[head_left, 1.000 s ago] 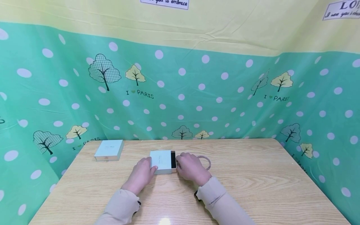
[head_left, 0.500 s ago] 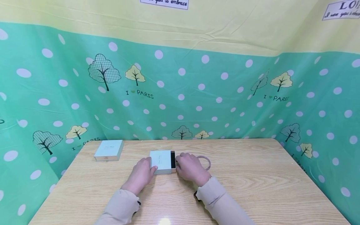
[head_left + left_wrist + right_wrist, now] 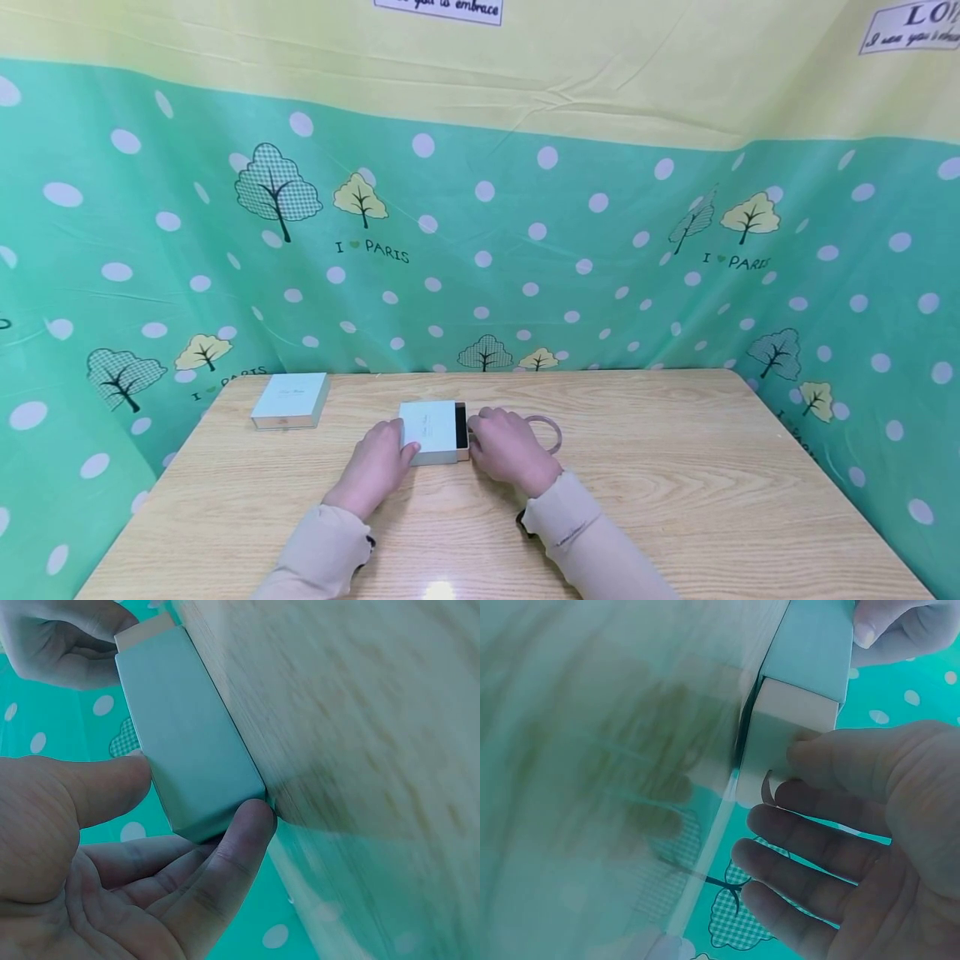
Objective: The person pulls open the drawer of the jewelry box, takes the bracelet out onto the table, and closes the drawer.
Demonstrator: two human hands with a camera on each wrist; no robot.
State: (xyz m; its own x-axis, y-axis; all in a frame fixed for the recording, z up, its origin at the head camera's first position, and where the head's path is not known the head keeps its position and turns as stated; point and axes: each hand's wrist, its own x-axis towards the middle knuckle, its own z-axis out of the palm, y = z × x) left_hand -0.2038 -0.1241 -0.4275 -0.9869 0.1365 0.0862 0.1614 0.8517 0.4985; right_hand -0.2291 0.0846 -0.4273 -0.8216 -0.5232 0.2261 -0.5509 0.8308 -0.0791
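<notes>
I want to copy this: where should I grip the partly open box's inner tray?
Probably pinch the thin tab on its exposed end, from the right: the tray juts out there, while the left hand holds the opposite end of the cover.

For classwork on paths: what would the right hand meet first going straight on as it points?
The right hand would likely meet the inner tray protruding from the held box; whether they touch is unclear.

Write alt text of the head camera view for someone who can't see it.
A person's left hand holds a pale blue box, its drawer partly out, with the right hand at the drawer's end. On the wooden table, a second box sits back left and a purplish ring lies near the right hand; a dotted green curtain hangs behind.
</notes>
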